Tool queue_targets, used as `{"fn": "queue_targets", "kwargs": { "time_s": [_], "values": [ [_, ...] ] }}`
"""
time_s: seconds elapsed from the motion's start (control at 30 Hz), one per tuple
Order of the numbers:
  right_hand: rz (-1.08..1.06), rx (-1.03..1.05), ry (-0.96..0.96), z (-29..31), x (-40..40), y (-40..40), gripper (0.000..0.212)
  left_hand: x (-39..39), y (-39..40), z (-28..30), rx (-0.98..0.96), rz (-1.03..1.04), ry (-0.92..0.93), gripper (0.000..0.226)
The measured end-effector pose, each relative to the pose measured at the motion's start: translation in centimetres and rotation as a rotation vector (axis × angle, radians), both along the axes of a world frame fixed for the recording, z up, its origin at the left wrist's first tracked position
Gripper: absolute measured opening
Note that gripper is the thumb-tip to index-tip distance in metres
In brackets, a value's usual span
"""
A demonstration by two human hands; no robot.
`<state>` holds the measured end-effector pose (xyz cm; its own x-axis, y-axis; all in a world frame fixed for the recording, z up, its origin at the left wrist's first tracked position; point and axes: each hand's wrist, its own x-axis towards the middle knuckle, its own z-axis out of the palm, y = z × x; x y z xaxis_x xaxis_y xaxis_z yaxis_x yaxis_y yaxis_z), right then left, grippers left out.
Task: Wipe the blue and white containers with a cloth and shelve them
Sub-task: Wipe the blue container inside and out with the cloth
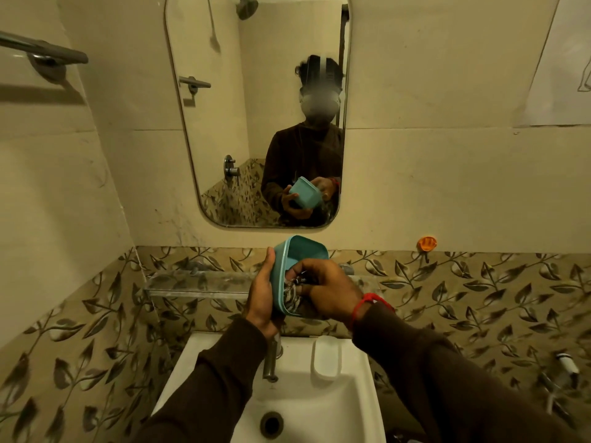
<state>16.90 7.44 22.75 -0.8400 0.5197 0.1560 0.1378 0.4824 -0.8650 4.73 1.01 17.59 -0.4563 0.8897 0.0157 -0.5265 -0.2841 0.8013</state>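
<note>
A blue container (303, 251) is held tilted above the sink, its open side facing me. My left hand (263, 302) grips its left wall and underside. My right hand (326, 290) is inside the opening, closed on a dark patterned cloth (292, 295) pressed against the inner wall. A white container (327, 356) lies on the sink's right ledge, below my right wrist. The glass shelf (192, 282) runs along the wall just behind the blue container, partly hidden by my hands.
The white sink (307, 401) with a metal tap (271, 362) is directly below. A mirror (256, 107) hangs above the shelf and reflects the person. A towel bar (41, 52) is at upper left, an orange hook (427, 243) on the right wall.
</note>
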Motion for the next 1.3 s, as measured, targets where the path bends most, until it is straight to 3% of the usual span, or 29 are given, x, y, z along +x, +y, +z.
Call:
{"fn": "queue_targets", "kwargs": {
  "time_s": [0.07,0.23,0.33,0.4,0.5,0.67,0.83,0.97,1.07,1.17,1.3],
  "values": [
    [0.092,0.121,-0.029,0.1,0.3,0.7,0.024,-0.2,-0.2,0.1,-0.025,-0.007,0.011,0.071],
    [0.368,0.671,-0.283,0.9,1.1,1.5,0.032,-0.1,-0.4,-0.1,-0.066,-0.061,-0.009,0.071],
    [0.415,0.804,-0.396,1.1,1.2,1.5,0.031,0.4,-0.3,-0.3,-0.133,-0.046,0.026,0.069],
    [0.357,1.072,-0.411,0.5,1.5,1.6,0.033,0.6,-0.3,-0.6,-0.168,-0.030,0.022,0.069],
    [0.220,1.488,-0.286,0.2,2.1,2.3,0.041,1.0,-0.4,-0.7,-0.196,-0.025,0.009,0.065],
    [-0.020,1.660,-0.119,0.6,2.8,4.8,0.051,1.5,0.0,0.1,-0.212,-0.004,0.040,0.060],
    [-0.274,1.603,-0.066,-1.0,3.4,4.2,0.046,1.0,0.5,1.6,-0.190,0.047,0.128,0.058],
    [-0.353,1.338,-0.220,-1.7,3.6,2.5,0.057,1.1,0.8,1.3,-0.242,0.084,0.195,0.054],
    [-0.290,0.953,-0.318,-2.1,4.4,2.3,0.043,1.2,0.6,0.4,-0.252,0.126,0.164,0.053],
    [-0.094,0.520,-0.376,-2.3,5.9,2.8,0.020,-0.8,-0.1,0.2,-0.229,0.142,0.076,0.062],
    [-0.127,0.554,-0.275,-1.9,6.7,3.6,0.023,-2.6,-0.4,1.3,-0.204,0.132,0.052,0.065]
  ]
}}
